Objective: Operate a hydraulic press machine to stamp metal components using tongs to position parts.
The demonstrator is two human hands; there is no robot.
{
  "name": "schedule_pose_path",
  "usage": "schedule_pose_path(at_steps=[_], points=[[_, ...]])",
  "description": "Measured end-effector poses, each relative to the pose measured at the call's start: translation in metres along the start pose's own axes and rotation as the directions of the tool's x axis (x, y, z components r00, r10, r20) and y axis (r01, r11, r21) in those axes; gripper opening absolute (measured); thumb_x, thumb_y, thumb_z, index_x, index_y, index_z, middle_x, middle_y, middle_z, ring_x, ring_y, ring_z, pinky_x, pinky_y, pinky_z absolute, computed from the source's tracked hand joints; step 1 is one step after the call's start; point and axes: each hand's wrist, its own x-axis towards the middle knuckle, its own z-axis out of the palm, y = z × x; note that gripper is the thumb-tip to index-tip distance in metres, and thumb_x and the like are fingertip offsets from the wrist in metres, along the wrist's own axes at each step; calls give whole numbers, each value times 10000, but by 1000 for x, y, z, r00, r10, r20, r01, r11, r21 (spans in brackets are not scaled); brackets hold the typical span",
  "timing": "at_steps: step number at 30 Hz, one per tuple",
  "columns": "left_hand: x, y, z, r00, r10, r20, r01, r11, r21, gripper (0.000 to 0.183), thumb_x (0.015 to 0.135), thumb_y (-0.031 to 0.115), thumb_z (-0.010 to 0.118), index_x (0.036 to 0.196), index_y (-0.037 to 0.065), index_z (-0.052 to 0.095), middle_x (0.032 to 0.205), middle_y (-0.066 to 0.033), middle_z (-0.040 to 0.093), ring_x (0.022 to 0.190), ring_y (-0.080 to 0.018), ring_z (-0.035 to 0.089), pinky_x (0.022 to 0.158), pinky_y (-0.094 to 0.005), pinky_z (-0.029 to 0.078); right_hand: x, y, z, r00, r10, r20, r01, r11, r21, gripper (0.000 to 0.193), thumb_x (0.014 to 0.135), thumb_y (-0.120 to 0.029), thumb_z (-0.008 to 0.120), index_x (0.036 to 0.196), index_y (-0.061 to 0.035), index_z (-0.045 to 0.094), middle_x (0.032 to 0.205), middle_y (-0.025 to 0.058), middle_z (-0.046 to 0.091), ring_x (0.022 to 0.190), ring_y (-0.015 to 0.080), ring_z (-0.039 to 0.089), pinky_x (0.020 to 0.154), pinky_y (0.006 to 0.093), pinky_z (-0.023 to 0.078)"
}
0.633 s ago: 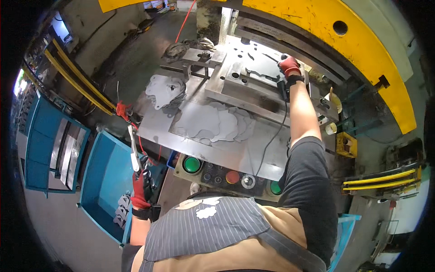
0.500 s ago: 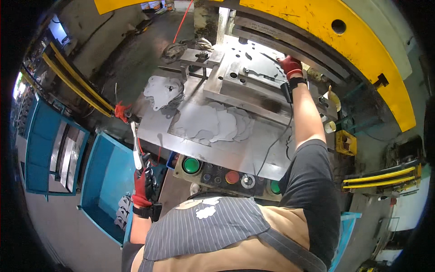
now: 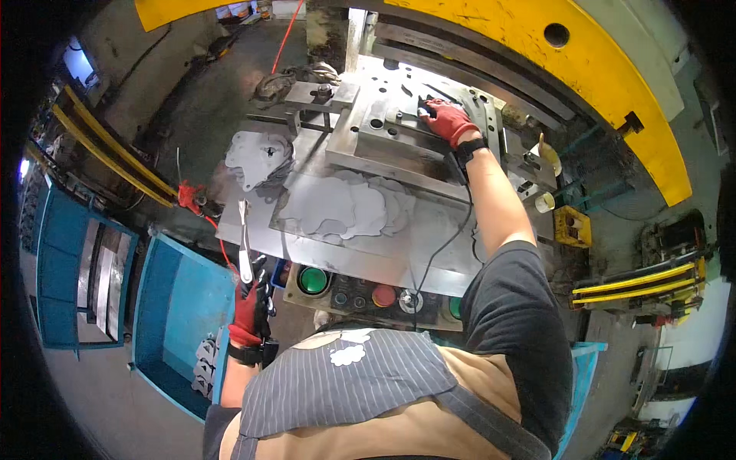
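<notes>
My left hand [image 3: 251, 307], in a red and dark glove, is closed round a long slim tool [image 3: 245, 249] with a pale handle and a narrow metal tip pointing away from me. It is held over the gap between the blue bin and the table's front edge. My right hand [image 3: 451, 119], also gloved, reaches onto the steel die [image 3: 391, 146]. Its dark fingertips stretch to the left over the die's top, and what lies beneath them is mostly hidden. Thin grey metal blanks [image 3: 337, 203] overlap on the metal table [image 3: 322, 251], beside another stack of blanks [image 3: 257, 157].
Above the die stands the yellow press frame [image 3: 613, 69]. A control panel with a green button [image 3: 313, 280] and a red button [image 3: 383, 294] runs along the table's front. At left, a blue bin [image 3: 184, 268] contains several cut parts. A black cable [image 3: 452, 241] crosses the table.
My right hand has moved left across the die, from its right end. The tool in my left hand has swung slightly more upright. The whole view has shifted a little.
</notes>
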Motion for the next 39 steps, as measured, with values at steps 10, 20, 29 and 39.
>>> schedule_pose_path(at_steps=[10,20,29,39], points=[[7,-16,-28,997,7,-73,-9,1000,-28,172,857,157,496,1013,105,548,582,67,436,445,-37,395,383,-195,303,8,-28,-23,973,-209,-98,198,974,-114,515,674,-349,641,1153,-215,504,966,162,539,891,329,537,726,409,445],[6,-6,0,999,-31,44,31,1000,5,292,867,166,480,1154,114,487,573,56,451,406,-43,397,347,-193,324,28,-45,-19,932,-359,-56,303,854,-423,232,767,-216,492,907,-40,547,863,159,587,870,292,576,699,400,472],[-1,-2,-10,1000,-17,-4,17,999,-29,135,856,178,500,968,106,525,540,60,409,398,-45,373,342,-211,299,20,1,-40,975,23,-220,-3,996,92,448,882,-413,252,1091,-104,502,1122,143,527,1042,323,487,893,403,367],[8,-3,-4,999,-16,28,17,998,-61,316,864,165,481,1173,100,479,557,58,419,406,-34,371,348,-201,314,22,5,-20,944,130,-302,-148,988,-35,501,870,-451,268,932,-74,592,998,164,582,959,327,541,836,398,402]])
